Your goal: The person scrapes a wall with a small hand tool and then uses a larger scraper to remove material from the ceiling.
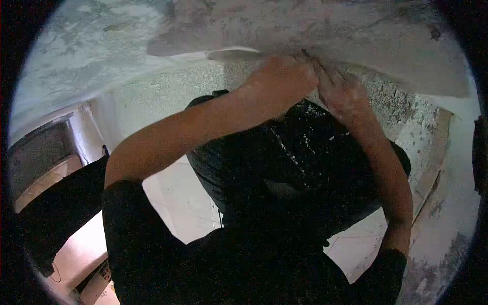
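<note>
My left hand point(287, 76) is closed at the upper middle, against the edge of the grey plastered surface point(305, 30). What its fingers hold is hidden. Right beside it is my right hand point(345, 96), its fingers bent together toward the same edge; whatever they grip is too blurred to make out. A thin pale flat piece point(234, 55) shows along the edge, left of my left hand. Below both hands lies dark clothing point(305, 147) with white splashes over my knees.
Rough speckled wall point(168, 91) runs behind the hands. A brown strip point(432, 168) stands at the right. Pale floor tiles point(178, 203) show below. At the left are a dark panel point(43, 152), a dark sleeve-like shape point(66, 208) and a cardboard piece point(96, 284).
</note>
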A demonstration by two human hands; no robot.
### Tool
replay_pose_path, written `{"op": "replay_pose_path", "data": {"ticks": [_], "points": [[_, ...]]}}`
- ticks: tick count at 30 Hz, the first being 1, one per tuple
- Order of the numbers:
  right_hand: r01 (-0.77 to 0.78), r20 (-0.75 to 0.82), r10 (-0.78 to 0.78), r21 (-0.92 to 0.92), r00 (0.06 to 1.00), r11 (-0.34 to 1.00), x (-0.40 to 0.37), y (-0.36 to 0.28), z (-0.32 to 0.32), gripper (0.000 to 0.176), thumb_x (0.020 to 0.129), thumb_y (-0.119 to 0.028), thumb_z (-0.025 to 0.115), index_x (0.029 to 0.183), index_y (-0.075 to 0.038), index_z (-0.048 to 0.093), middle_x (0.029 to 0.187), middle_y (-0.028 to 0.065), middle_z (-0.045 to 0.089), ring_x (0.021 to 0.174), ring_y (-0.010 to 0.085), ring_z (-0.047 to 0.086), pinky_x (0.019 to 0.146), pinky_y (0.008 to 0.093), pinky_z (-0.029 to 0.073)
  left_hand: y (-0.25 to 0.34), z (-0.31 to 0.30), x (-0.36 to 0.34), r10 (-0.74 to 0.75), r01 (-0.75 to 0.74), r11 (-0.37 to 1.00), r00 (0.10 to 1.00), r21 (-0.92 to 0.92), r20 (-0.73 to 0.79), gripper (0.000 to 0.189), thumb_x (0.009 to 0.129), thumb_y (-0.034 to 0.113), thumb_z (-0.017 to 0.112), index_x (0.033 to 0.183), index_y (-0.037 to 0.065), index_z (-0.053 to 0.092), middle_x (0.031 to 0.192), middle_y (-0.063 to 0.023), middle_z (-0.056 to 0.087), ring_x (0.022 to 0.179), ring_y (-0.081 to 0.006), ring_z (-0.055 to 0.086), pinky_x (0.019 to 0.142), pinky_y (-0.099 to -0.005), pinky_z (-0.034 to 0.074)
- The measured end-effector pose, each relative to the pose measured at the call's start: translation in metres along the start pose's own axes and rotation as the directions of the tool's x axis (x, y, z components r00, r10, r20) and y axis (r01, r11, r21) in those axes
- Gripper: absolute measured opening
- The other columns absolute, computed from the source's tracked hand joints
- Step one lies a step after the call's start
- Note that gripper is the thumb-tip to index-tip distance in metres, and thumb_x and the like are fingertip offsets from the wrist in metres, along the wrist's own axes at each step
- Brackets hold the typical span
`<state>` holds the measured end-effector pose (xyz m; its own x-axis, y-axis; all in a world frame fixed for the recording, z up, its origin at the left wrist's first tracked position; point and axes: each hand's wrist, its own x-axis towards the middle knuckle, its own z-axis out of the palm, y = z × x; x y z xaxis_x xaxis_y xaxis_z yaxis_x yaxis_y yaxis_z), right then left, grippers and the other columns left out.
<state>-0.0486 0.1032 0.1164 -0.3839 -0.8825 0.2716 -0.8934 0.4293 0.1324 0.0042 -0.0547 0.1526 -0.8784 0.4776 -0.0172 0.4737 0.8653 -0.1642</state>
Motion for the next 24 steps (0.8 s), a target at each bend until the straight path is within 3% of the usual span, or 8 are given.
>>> {"op": "replay_pose_path", "data": {"ticks": [2,5,7,13,14,16,19,24], "points": [[-0.019,-0.061,0.022,0.048,0.998,0.999,-0.006,-0.002,-0.008,0.040,0.070,-0.012,0.053,0.106,0.005,0.053,0.103,0.0187,0.057,0.076,0.0209,0.061,0.061,0.0292,0.052,-0.001,0.003,0.002,0.003,-0.005,0.996,1.000,-0.084,-0.023,0.016,0.069,0.011,0.059,0.078,-0.002,0.062,0.067,-0.0104,0.062,0.068,-0.0162,0.064,0.054,-0.0257,0.052],[-0.030,-0.079,0.039,0.115,0.996,0.993,-0.003,0.003,-0.013,0.041,0.070,-0.012,0.053,0.107,0.005,0.053,0.105,0.0183,0.057,0.077,0.0206,0.062,0.062,0.0295,0.052,-0.002,-0.012,0.003,0.101,-0.057,0.981,0.967,0.186,-0.234,0.015,0.070,0.012,0.058,0.077,-0.002,0.062,0.068,-0.0108,0.062,0.066,-0.0165,0.064,0.052,-0.0258,0.052],[-0.022,-0.055,0.029,0.115,0.998,0.993,-0.006,0.002,-0.015,0.041,0.071,-0.012,0.053,0.108,0.005,0.052,0.105,0.0185,0.057,0.078,0.0208,0.062,0.062,0.0297,0.052,-0.003,-0.009,0.006,0.028,-0.027,0.999,0.999,0.036,-0.043,0.015,0.070,0.010,0.058,0.078,-0.002,0.062,0.068,-0.0113,0.062,0.066,-0.0169,0.064,0.052,-0.0258,0.052],[-0.049,-0.158,0.090,0.250,0.983,0.967,-0.006,-0.001,-0.015,0.038,0.074,-0.005,0.056,0.111,0.004,0.050,0.103,0.0168,0.058,0.084,0.0261,0.061,0.067,0.0331,0.052,0.006,-0.020,-0.001,-0.010,0.018,0.997,0.993,0.070,-0.114,0.017,0.068,0.007,0.059,0.081,-0.004,0.061,0.071,-0.0115,0.062,0.066,-0.0167,0.063,0.052,-0.0262,0.052],[-0.051,-0.052,0.065,0.237,0.997,0.970,-0.007,0.003,0.004,0.039,0.074,-0.006,0.057,0.111,0.004,0.050,0.102,0.0168,0.058,0.084,0.0269,0.061,0.068,0.0337,0.052,0.003,-0.008,0.000,-0.012,0.019,0.998,0.995,0.062,-0.103,0.017,0.068,0.007,0.059,0.081,-0.004,0.061,0.071,-0.0115,0.062,0.066,-0.0167,0.063,0.052,-0.0262,0.052],[-0.051,0.037,0.044,0.199,0.998,0.979,-0.007,0.004,0.026,0.039,0.074,-0.007,0.057,0.111,0.004,0.050,0.101,0.0168,0.058,0.084,0.0277,0.061,0.068,0.0342,0.052,-0.014,0.021,0.015,0.045,-0.021,0.990,0.984,-0.143,0.173,0.028,0.073,0.013,0.054,0.095,-0.004,0.056,0.072,-0.0089,0.059,0.065,-0.0173,0.062,0.053,-0.0259,0.051],[-0.020,-0.060,0.031,0.181,0.998,0.983,-0.008,-0.005,0.029,0.041,0.073,-0.009,0.057,0.111,0.003,0.050,0.098,0.0165,0.058,0.082,0.0283,0.061,0.069,0.0355,0.051,0.001,0.022,0.001,0.014,-0.010,0.998,0.998,0.069,-0.058,0.027,0.073,0.012,0.054,0.094,-0.004,0.056,0.072,-0.0086,0.059,0.069,-0.0184,0.061,0.055,-0.0282,0.052],[-0.047,0.054,0.037,0.198,0.998,0.979,-0.002,0.000,0.029,0.042,0.070,-0.009,0.059,0.110,0.004,0.051,0.106,0.0178,0.057,0.088,0.0266,0.061,0.070,0.0322,0.052,-0.008,0.019,0.008,0.038,-0.026,0.992,0.994,-0.126,0.100,0.024,0.068,0.009,0.059,0.088,-0.006,0.060,0.079,-0.0163,0.064,0.073,-0.0190,0.064,0.057,-0.0258,0.053]]}}
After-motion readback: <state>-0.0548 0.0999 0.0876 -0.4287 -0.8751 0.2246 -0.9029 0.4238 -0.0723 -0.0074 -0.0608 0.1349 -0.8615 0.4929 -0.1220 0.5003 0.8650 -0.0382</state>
